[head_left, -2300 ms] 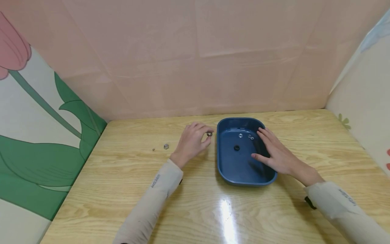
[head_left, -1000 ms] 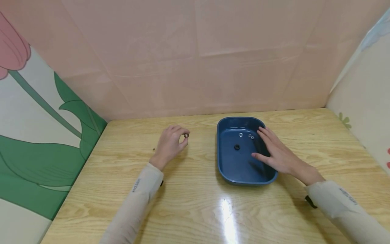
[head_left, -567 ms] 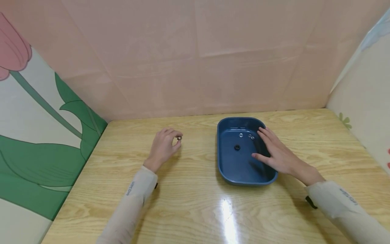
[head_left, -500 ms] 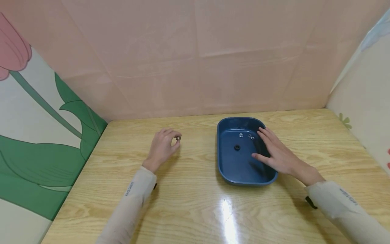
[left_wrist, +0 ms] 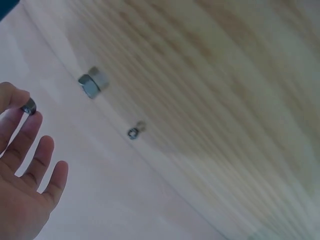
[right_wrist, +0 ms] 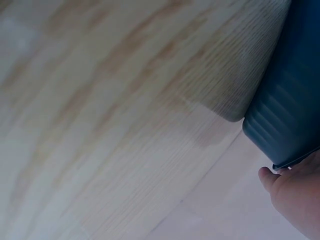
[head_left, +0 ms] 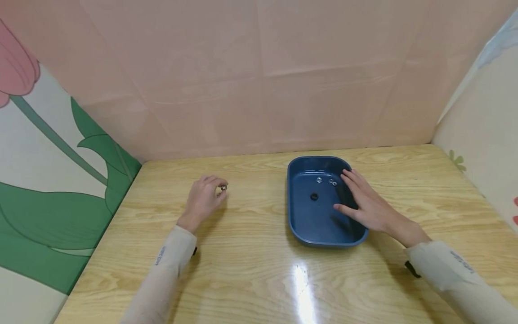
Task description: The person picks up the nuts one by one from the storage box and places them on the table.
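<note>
My left hand (head_left: 201,198) pinches a small dark metal nut (left_wrist: 30,106) between thumb and forefinger, above the left part of the table. In the left wrist view, a larger silver hex nut (left_wrist: 90,86) and a much smaller nut (left_wrist: 133,133) lie on the wood near that hand. The head view has both hidden behind the hand. My right hand (head_left: 366,208) rests at the right rim of a blue tray (head_left: 291,216), fingers spread and fairly straight, pinching nothing. Inside the tray are a black nut (head_left: 314,196) and several small silver nuts (head_left: 319,180).
The wooden table (head_left: 251,270) reaches back to a pink-beige cloth wall (head_left: 259,90). A panel with a tulip print (head_left: 56,216) borders the left side, and a pale panel (head_left: 485,135) the right.
My left hand has moved left and slightly nearer, away from the tray, still pinching the nut. It now covers the two loose nuts in the head view. My right hand and the tray have stayed put.
</note>
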`<state>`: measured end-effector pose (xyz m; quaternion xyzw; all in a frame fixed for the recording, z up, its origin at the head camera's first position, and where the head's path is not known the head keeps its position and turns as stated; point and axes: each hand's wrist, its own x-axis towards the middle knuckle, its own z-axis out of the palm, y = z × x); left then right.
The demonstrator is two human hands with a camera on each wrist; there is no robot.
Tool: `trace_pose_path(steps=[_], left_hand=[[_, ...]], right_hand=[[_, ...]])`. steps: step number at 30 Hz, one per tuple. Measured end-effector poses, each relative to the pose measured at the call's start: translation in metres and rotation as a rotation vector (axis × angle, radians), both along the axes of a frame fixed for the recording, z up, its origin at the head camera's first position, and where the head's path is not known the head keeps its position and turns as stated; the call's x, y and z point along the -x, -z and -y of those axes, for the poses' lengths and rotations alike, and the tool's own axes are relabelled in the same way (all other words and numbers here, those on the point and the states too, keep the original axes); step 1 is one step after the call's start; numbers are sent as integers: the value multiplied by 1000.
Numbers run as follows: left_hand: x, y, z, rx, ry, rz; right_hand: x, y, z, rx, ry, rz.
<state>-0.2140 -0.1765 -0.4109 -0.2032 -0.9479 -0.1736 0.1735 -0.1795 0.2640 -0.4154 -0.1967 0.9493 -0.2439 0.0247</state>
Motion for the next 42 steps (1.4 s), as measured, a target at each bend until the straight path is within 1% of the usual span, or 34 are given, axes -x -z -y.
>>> trace_pose_path(steps=[4,12,20,28,31,35,40,42], left_hand=[[-2,0,8,12,-12,1],[-7,3,24,25,-43,37],[-11,4,37,54,-55,19],[-14,5,48,79,-89,60],[-16,6,51,85,-103,86],[-17,7,55,98,-125,117],[-19,8,59,111,-148,133],[-19,8,60,118,-165,152]], right_hand=[[0,0,0,1,1,3],[-1,-1,1,-4,0,-2],[-1,0,0,-8,2,2],[0,1,0,-8,0,0],[0,1,0,-8,-1,0],[1,0,0,-7,-2,2],[1,0,0,-6,-3,1],[1,0,0,-3,-3,1]])
